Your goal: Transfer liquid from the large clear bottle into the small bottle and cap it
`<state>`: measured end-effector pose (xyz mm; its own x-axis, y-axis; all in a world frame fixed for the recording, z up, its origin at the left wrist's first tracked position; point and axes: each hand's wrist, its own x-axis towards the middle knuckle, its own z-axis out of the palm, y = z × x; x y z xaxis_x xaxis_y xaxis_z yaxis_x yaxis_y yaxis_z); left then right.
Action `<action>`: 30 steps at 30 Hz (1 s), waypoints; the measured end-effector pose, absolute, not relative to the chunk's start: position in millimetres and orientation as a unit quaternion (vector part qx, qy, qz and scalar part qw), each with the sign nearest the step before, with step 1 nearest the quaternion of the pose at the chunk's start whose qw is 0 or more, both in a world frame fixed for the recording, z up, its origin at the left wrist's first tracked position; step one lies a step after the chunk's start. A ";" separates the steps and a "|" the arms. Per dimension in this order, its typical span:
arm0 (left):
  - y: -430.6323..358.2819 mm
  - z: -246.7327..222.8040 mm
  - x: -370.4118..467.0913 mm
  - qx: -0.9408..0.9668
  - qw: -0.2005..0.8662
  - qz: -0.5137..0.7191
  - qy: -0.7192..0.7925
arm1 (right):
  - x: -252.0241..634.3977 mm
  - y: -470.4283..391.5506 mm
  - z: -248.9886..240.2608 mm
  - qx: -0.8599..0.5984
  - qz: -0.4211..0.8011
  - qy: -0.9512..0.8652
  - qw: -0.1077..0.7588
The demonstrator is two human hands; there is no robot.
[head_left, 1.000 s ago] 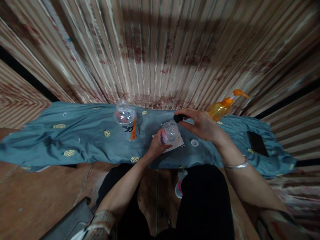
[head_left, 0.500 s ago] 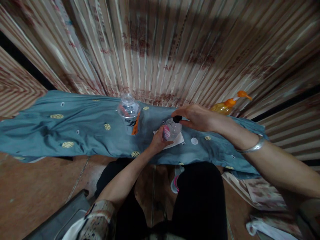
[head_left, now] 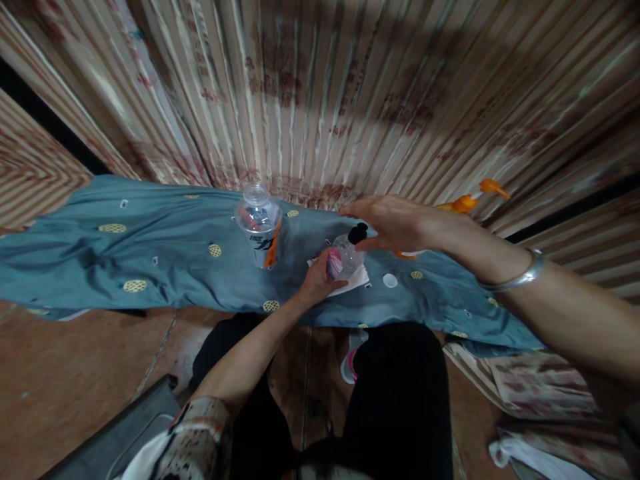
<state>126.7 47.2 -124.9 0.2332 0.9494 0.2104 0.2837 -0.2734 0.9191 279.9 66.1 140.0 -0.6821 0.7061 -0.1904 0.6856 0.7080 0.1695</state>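
A small clear bottle [head_left: 351,261] with a pink label and a black top [head_left: 358,233] stands on a white cloth [head_left: 354,280]. My left hand [head_left: 320,277] is wrapped round its lower left side. Just above and to the right of the black top is my right hand [head_left: 383,220], its fingers spread and apart, with nothing seen between them. A small white disc [head_left: 390,281] lies on the blue patterned cloth to the right of the bottle.
A clear plastic bottle [head_left: 260,227] with a black and orange label stands left of my hands on the blue cloth [head_left: 185,260]. Behind my right forearm shows an orange pump bottle [head_left: 465,203]. A striped curtain [head_left: 310,100] hangs along the back.
My right hand has opened and risen a little off the black top, which now shows more fully. My left hand still holds the small bottle in about the same place.
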 end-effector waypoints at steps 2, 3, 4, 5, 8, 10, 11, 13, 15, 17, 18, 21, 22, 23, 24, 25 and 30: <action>47.2 -123.9 126.6 0.675 0.399 0.420 0.457 | 280.4 66.2 141.2 0.372 0.028 0.918 0.133; 47.0 -123.2 126.5 0.675 0.400 0.420 0.457 | 279.9 65.9 140.6 0.375 0.030 0.915 0.144; 46.8 -122.6 126.4 0.674 0.401 0.420 0.456 | 279.1 65.6 139.3 0.382 0.039 0.910 0.156; 46.5 -122.0 126.3 0.674 0.402 0.420 0.456 | 278.1 65.3 137.6 0.392 0.052 0.903 0.168; 45.9 -121.3 126.0 0.674 0.402 0.421 0.454 | 276.2 64.9 132.6 0.414 0.090 0.889 0.177; 45.9 -122.0 125.8 0.675 0.401 0.422 0.453 | 276.5 64.6 132.1 0.404 0.090 0.896 0.158; 46.0 -122.7 125.8 0.676 0.400 0.422 0.452 | 276.8 64.3 132.7 0.393 0.082 0.904 0.147; 46.6 -124.4 126.0 0.677 0.399 0.424 0.451 | 276.8 62.9 134.4 0.371 0.064 0.916 0.139; 47.3 -126.3 126.5 0.677 0.396 0.426 0.451 | 275.8 61.1 135.1 0.370 0.069 0.912 0.160; 48.0 -127.9 126.9 0.677 0.395 0.427 0.450 | 274.4 60.1 134.0 0.390 0.098 0.897 0.185; 48.2 -128.6 126.9 0.677 0.396 0.428 0.449 | 274.0 60.1 133.2 0.401 0.112 0.889 0.189; 48.3 -129.9 126.4 0.677 0.398 0.430 0.445 | 274.4 61.0 132.8 0.407 0.105 0.893 0.162; 48.2 -130.1 126.1 0.677 0.399 0.431 0.444 | 274.7 61.2 133.8 0.398 0.090 0.900 0.153; 48.1 -130.1 125.9 0.676 0.399 0.432 0.443 | 274.8 61.1 135.2 0.389 0.074 0.906 0.151; 48.0 -130.1 125.8 0.676 0.399 0.433 0.443 | 274.6 60.7 136.6 0.383 0.063 0.908 0.159; 47.9 -129.8 125.8 0.675 0.400 0.433 0.444 | 274.3 60.2 137.9 0.383 0.060 0.906 0.172; 47.5 -127.6 127.0 0.674 0.400 0.430 0.448 | 274.4 60.3 135.2 0.427 0.106 0.877 0.192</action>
